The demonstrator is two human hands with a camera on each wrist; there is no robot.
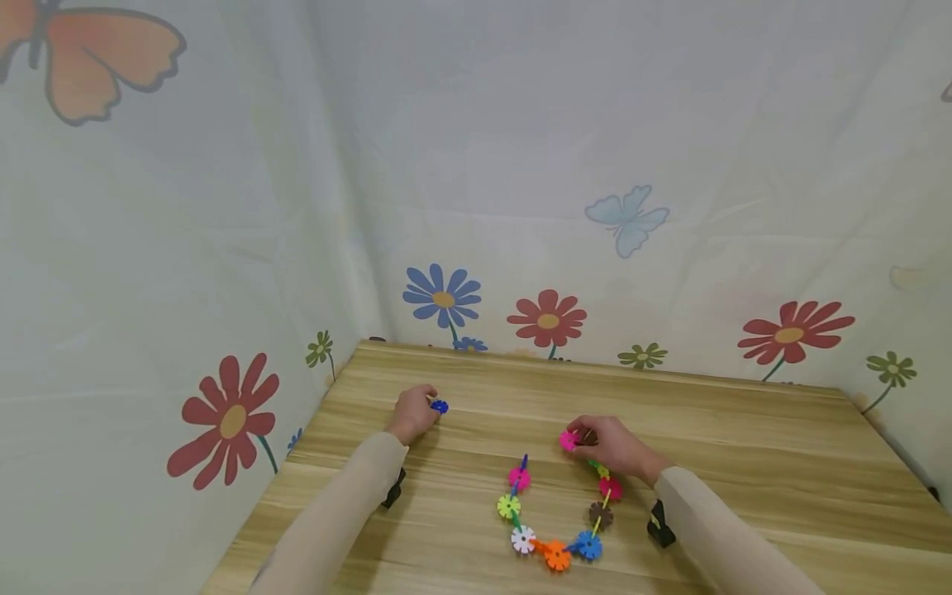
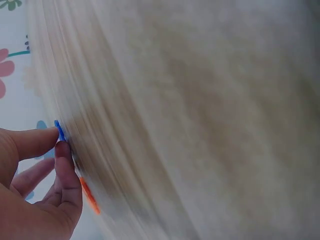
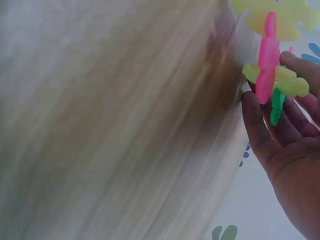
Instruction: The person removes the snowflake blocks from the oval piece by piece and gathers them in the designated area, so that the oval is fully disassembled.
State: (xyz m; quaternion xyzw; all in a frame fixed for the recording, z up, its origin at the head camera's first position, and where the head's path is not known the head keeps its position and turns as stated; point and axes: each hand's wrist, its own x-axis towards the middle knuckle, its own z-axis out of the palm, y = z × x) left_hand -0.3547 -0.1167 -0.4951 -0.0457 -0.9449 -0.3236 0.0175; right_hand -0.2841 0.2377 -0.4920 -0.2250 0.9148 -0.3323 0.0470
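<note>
My left hand (image 1: 412,415) pinches a dark blue snowflake disc (image 1: 440,406) by its edge, between thumb and fingertip. An orange disc (image 2: 90,196) appears edge-on beside that hand's fingers in the left wrist view; whether they touch it, I cannot tell. A curved, open-ended chain of slotted snowflake discs lies right of centre. My right hand (image 1: 611,445) holds the chain's right end near a pink disc (image 1: 568,440) and a partly hidden brown disc (image 1: 589,436). Yellow (image 3: 286,81) and green (image 3: 276,107) discs show by its fingers. The chain's left end has a blue disc (image 1: 525,463).
The chain's lower curve includes white (image 1: 523,540), orange (image 1: 557,555) and light blue (image 1: 590,545) discs. It lies on a wood-grain table (image 1: 744,446). A printed white curtain (image 1: 491,165) stands behind the table and along its left side.
</note>
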